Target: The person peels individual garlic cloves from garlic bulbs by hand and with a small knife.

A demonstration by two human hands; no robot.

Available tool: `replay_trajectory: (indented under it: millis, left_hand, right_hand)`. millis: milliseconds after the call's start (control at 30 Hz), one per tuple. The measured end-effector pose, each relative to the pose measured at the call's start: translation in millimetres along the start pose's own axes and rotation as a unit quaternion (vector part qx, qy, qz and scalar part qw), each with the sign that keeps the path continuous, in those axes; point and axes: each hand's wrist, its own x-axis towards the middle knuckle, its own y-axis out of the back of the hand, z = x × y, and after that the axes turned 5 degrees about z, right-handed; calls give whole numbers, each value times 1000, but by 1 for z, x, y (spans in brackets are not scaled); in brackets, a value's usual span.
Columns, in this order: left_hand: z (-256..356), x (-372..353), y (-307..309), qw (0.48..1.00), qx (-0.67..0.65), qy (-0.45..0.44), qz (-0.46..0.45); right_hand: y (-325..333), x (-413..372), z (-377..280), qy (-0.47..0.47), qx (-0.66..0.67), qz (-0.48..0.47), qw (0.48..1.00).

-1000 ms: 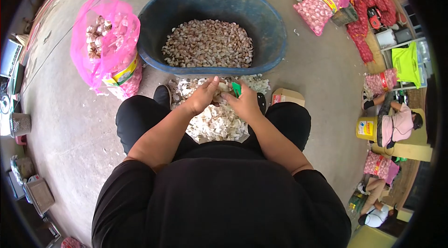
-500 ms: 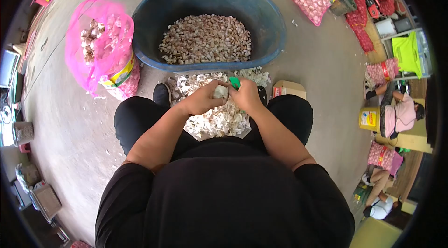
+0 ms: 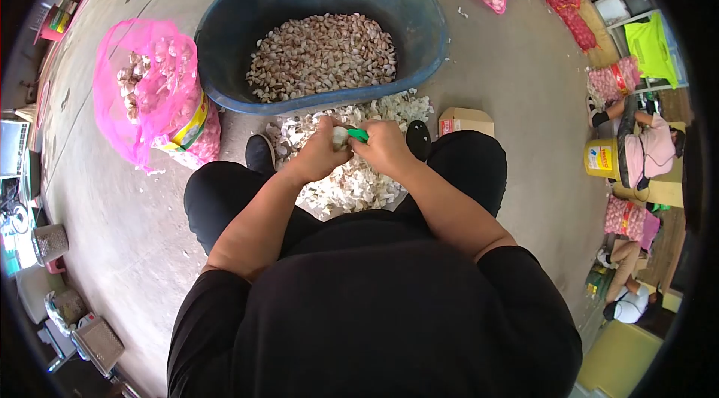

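Garlic bulb (image 3: 340, 137): pale, held above the heap of peelings (image 3: 352, 187) between the person's knees. Left hand (image 3: 320, 154): grip closed around the bulb, fingers curled along its side. Right hand (image 3: 388, 148): grip closed on a green tool (image 3: 358, 135), which points toward the bulb — whether it touches cannot be told. The peelings lie on the concrete floor (image 3: 528, 91), with a dark shoe (image 3: 260, 153) to the left and another (image 3: 418, 139) to the right. Directly beyond stands a blue oval tub (image 3: 421, 27), its bottom covered with loose cloves (image 3: 322, 55). Left of the tub, just beside it, an open pink mesh bag (image 3: 176, 91) contains whole bulbs. Right of the peelings sits a cardboard box (image 3: 470, 122). Far right — a seated person in a pink top (image 3: 650, 149), near a yellow bucket (image 3: 601, 158).
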Motion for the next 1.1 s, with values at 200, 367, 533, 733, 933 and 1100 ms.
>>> replay_trajectory:
  millis: [200,367,533,733,933,1100]
  left_hand:
    - [-11,4,-7,999,37,17,18]
    - [3,0,1,999,13,-29,-20]
    - [4,3,13,984,-137,62,-99]
    - [10,2,13,990,-125,66,-26]
    - [7,6,16,972,-222,52,-51]
    - [1,9,17,957,-281,32,-70]
  right_hand:
    - [-8,0,1,17,-47,31,998]
    - [-9,6,22,-33,-40,64,997]
    - [-1,15,49,-118,-71,64,988]
    - [3,8,20,-92,151,-49,983]
    - [-14,6,26,-108,163,-12,981]
    - [-1,11,23,-261,429,-48,864]
